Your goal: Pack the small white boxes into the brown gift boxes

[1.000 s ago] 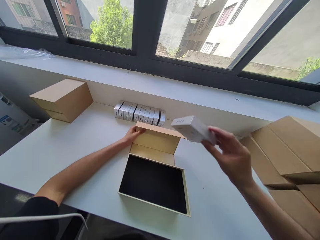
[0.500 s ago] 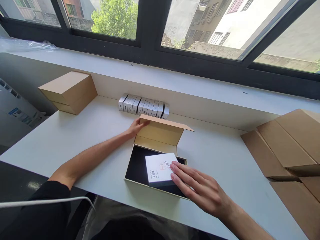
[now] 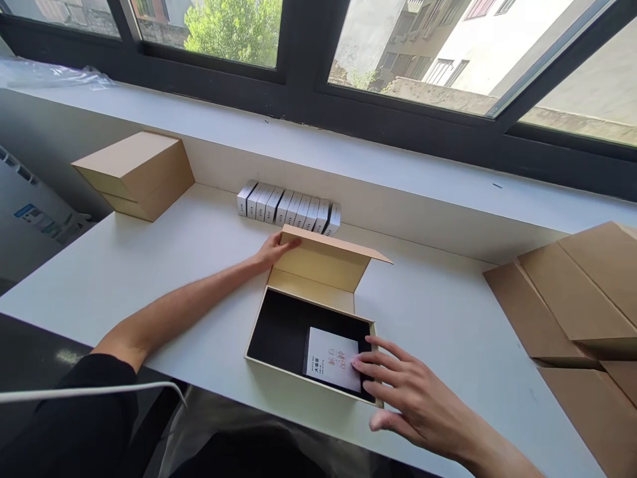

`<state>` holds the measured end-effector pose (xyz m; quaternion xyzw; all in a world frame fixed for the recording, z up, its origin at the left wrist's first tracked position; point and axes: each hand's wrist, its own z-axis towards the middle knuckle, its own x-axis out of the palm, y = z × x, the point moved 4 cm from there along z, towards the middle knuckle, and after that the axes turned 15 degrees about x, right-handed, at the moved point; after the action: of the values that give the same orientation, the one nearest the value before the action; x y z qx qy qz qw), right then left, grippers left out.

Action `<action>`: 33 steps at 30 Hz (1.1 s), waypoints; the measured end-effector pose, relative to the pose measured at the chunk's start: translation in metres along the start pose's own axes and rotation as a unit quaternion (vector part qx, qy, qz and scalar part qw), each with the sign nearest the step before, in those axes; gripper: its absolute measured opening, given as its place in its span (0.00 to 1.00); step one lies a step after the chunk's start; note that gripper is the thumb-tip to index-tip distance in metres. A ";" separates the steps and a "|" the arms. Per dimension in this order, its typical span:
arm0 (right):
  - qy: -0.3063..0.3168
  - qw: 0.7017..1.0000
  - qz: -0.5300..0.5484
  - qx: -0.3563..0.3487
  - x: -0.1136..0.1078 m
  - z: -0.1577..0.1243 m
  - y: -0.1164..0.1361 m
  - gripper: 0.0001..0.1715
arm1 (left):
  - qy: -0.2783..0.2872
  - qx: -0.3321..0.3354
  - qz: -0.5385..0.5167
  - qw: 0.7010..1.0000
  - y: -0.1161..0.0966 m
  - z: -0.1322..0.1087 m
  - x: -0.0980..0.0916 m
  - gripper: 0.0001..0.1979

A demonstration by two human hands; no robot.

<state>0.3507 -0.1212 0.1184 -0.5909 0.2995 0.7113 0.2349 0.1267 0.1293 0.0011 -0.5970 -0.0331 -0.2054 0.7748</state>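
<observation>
Head view: the white box [image 3: 332,358] now lies flat in the near right corner of the open brown box [image 3: 255,326], no longer tipped over its front rim, so the placing looks all but done. The right hand [image 3: 413,401] is spread open, fingertips touching the white box's edge. The left hand [image 3: 273,251] stays at the raised lid [image 3: 323,267]; pinching or just propping, I cannot tell

A packing room by a city window [image 3: 438,46].
On the white counter [image 3: 448,312] small white boxes [image 3: 288,209] are standing in a row, brown cardboard boxes [image 3: 134,172] are sitting stacked at both ends, and an open box [image 3: 279,328] is lying between.
</observation>
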 end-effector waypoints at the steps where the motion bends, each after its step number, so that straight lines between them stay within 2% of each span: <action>1: 0.012 0.999 0.029 0.011 0.001 -0.002 -0.001 0.32 | -0.001 -0.002 -0.002 1.000 0.000 0.000 0.000 0.32; 3: 0.008 0.998 0.052 0.023 0.002 0.002 0.000 0.33 | 0.000 -0.005 -0.005 1.000 0.000 -0.001 0.000 0.32; 5: -0.002 0.999 0.026 0.031 0.005 0.015 0.003 0.29 | 0.001 -0.001 -0.005 1.000 -0.002 -0.002 0.001 0.32; 8: 0.047 0.998 0.008 0.040 0.019 0.041 0.011 0.35 | -0.002 0.002 -0.001 1.000 -0.004 -0.004 0.002 0.32; 11: 0.094 0.993 0.063 0.033 0.034 0.056 0.018 0.31 | 0.004 -0.007 0.005 1.000 -0.003 -0.005 0.003 0.34; 13: 0.067 0.994 0.089 0.011 0.030 0.060 0.020 0.30 | 0.013 -0.009 0.013 1.000 -0.002 -0.005 0.003 0.34; 15: -0.011 0.993 0.115 -0.013 0.011 0.064 0.012 0.26 | 0.021 -0.012 0.020 1.000 0.000 -0.004 0.003 0.34; 17: -0.135 0.976 0.167 0.031 -0.021 0.076 -0.014 0.19 | 0.030 -0.022 0.017 0.999 0.002 -0.004 0.004 0.33; 19: -0.252 0.926 0.225 0.167 -0.050 0.097 -0.059 0.18 | 0.036 -0.030 0.010 0.999 0.003 -0.004 0.005 0.31; 20: -0.279 0.892 0.246 0.258 -0.059 0.110 -0.085 0.19 | 0.035 -0.031 0.009 0.999 0.003 -0.004 0.005 0.31; 21: -0.262 0.866 0.261 0.336 -0.062 0.128 -0.111 0.18 | 0.034 -0.030 0.010 0.999 0.002 -0.004 0.005 0.31; 22: -0.210 0.847 0.279 0.401 -0.059 0.147 -0.135 0.16 | 0.031 -0.028 0.012 0.999 0.002 -0.004 0.005 0.30; 23: -0.124 0.830 0.295 0.457 -0.050 0.166 -0.156 0.16 | 0.029 -0.026 0.015 0.999 0.001 -0.004 0.006 0.31; 25: -0.062 0.808 0.293 0.507 -0.035 0.198 -0.190 0.24 | 0.031 -0.020 0.018 0.999 0.000 -0.003 0.006 0.31; 27: -0.037 0.795 0.288 0.533 -0.019 0.217 -0.213 0.34 | 0.035 -0.013 0.017 0.999 0.000 -0.002 0.007 0.32; 30: -0.026 0.781 0.301 0.546 0.000 0.219 -0.229 0.37 | 0.039 -0.011 0.014 0.999 0.001 0.000 0.007 0.33; 33: -0.038 0.772 0.338 0.536 0.003 0.197 -0.235 0.32 | 0.049 -0.014 0.011 0.999 0.004 0.002 0.007 0.32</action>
<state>0.3742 0.1841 0.1049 -0.2022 0.8038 0.4905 0.2689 0.1346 0.1303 0.0006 -0.5973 0.0143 -0.2265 0.7693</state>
